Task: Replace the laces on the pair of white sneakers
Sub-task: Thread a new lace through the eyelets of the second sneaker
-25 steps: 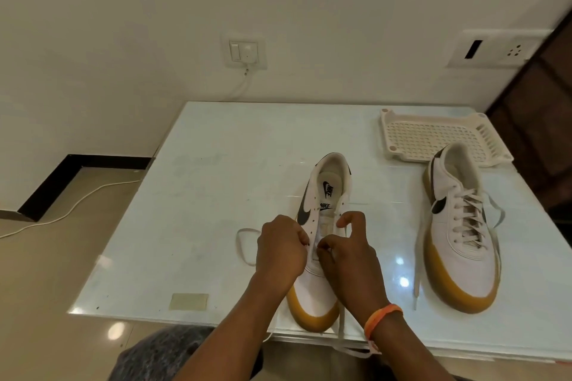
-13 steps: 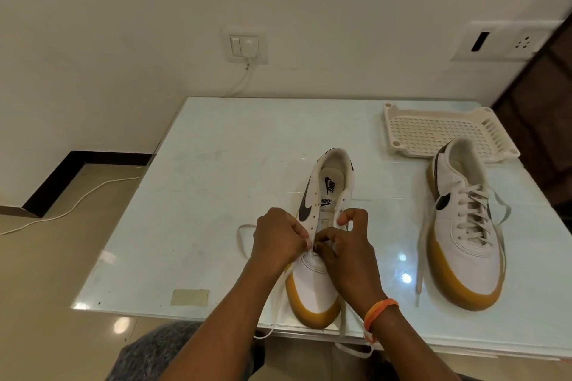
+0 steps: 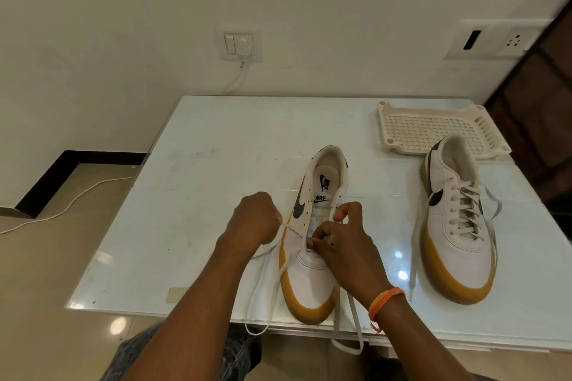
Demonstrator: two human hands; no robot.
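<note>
Item: flat white cotton lace (image 3: 280, 275), limp and light, threaded in the white gum-soled sneaker (image 3: 312, 257) at frame centre. I see left hand (image 3: 255, 221) pinching one strand, right hand (image 3: 343, 244) gripping at the eyelets; take hold near the tips.

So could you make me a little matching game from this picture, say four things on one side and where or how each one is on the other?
Things:
1. left hand
2. right hand
3. right-side sneaker
4. plastic tray

States:
A. fully laced, nobody touching it
B. at the far right corner of the table
C. pulling a lace out to the side of the middle sneaker
D. fingers working at the eyelets of the middle sneaker

Pairs: 1-C, 2-D, 3-A, 4-B
</note>
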